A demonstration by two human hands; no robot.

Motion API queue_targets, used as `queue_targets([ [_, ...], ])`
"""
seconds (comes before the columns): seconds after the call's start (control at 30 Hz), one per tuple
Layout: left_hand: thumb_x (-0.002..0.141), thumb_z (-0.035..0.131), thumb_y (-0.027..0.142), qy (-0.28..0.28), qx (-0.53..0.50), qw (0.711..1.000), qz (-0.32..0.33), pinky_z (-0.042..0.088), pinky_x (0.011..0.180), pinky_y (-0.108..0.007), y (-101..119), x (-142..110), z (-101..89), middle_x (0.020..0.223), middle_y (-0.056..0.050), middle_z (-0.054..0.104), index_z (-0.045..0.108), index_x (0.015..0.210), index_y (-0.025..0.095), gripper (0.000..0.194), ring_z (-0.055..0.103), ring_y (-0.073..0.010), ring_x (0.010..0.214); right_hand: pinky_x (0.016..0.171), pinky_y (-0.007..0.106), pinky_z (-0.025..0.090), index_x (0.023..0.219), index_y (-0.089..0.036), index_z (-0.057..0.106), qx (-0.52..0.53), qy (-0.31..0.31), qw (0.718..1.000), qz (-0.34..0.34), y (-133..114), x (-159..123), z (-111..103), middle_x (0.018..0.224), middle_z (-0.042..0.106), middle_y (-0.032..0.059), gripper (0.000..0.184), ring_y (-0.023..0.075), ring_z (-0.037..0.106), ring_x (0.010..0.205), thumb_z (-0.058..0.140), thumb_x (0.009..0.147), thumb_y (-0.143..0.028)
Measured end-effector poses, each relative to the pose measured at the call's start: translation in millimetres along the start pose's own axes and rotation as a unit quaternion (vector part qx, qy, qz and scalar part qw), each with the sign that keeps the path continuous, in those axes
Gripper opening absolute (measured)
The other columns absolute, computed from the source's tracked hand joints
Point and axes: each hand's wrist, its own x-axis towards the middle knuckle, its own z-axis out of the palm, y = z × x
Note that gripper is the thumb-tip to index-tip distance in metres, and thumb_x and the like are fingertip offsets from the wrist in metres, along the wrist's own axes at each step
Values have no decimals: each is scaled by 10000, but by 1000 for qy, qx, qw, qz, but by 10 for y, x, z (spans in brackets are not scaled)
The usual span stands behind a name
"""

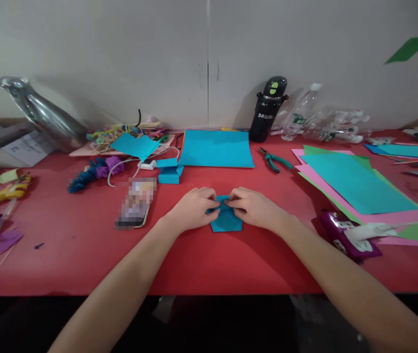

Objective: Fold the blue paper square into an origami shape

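A small piece of folded blue paper [227, 221] lies on the red table in front of me. My left hand [198, 208] grips its upper left side, thumb and fingers pinched together. At the upper right side my right hand [252, 208] pinches it in the same way. The far edge of the paper shows between my fingertips, and its lower edge lies toward me. My fingers hide part of the folds. Beyond my left hand stands a folded blue paper shape [170, 172], apart from the piece I hold.
A phone [137, 202] lies left of my arms. Blue sheets [216, 148] are stacked behind, near pliers [277, 160] and a black bottle [267, 110]. Coloured sheets [359, 181] and a purple power strip [346, 235] lie right. A yellow glue gun [6, 192] is far left.
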Motion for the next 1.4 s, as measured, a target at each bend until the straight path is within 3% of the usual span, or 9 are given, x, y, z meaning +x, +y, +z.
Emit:
queue_targets([
  [0.13,999,476,407,0,-3,1000,-16,432,788,-348,10,-17,-17,940,-76,652,756,834,200,385,614,-208,887,842,390,513,1120,-236,748,30,-5,999,15,-36,-46,-57,1069,630,101,271,246,613,993,567,919,-240],
  [0.33,946,593,327,11,-126,990,-70,474,764,-317,-37,1,48,969,-56,653,730,1025,216,194,631,-190,874,859,398,511,1071,-257,759,90,2,996,25,-12,-54,-48,1060,622,94,261,236,609,996,518,973,-276],
  [0.47,895,655,335,18,-183,976,-114,486,718,-314,-54,1,54,904,-41,654,687,945,198,149,625,-185,814,862,368,511,1059,-249,737,153,32,986,65,42,-27,40,1037,614,73,203,205,616,958,567,955,-285],
  [0.63,849,702,349,25,-180,971,-159,479,700,-320,-46,-3,66,896,-41,659,639,893,195,173,626,-195,808,773,317,505,949,-211,680,218,67,967,115,26,8,87,968,616,48,84,168,609,847,667,873,-244],
  [0.87,783,762,443,42,-158,962,-219,467,702,-342,-26,-10,58,917,-57,664,625,885,192,304,625,-222,825,777,335,477,884,-198,639,182,83,961,189,4,23,90,937,613,48,106,190,594,872,704,859,-277],
  [0.97,806,755,394,44,-163,967,-190,454,674,-321,-24,-1,53,885,-37,653,627,877,196,246,612,-203,796,785,343,477,890,-205,628,171,85,962,197,7,10,87,944,609,46,152,200,593,888,734,841,-302],
  [1.1,882,682,254,29,-146,985,-89,467,789,-322,-21,10,57,957,-39,654,699,957,210,89,614,-197,901,859,353,471,933,-222,681,151,71,977,135,-19,13,86,984,609,51,47,207,586,955,665,891,-211],
  [1.23,946,595,243,3,-58,998,-17,439,798,-327,-5,10,48,977,-60,653,757,997,227,171,601,-206,932,856,341,470,1005,-228,736,131,39,987,83,-30,25,81,965,613,58,158,204,583,956,600,933,-191],
  [1.4,986,508,265,-50,20,999,-5,381,684,-311,-4,-23,-31,878,-57,633,780,976,250,273,594,-196,833,768,319,453,980,-226,770,104,-16,992,64,-36,-5,-4,919,603,65,207,193,578,889,565,959,-236],
])
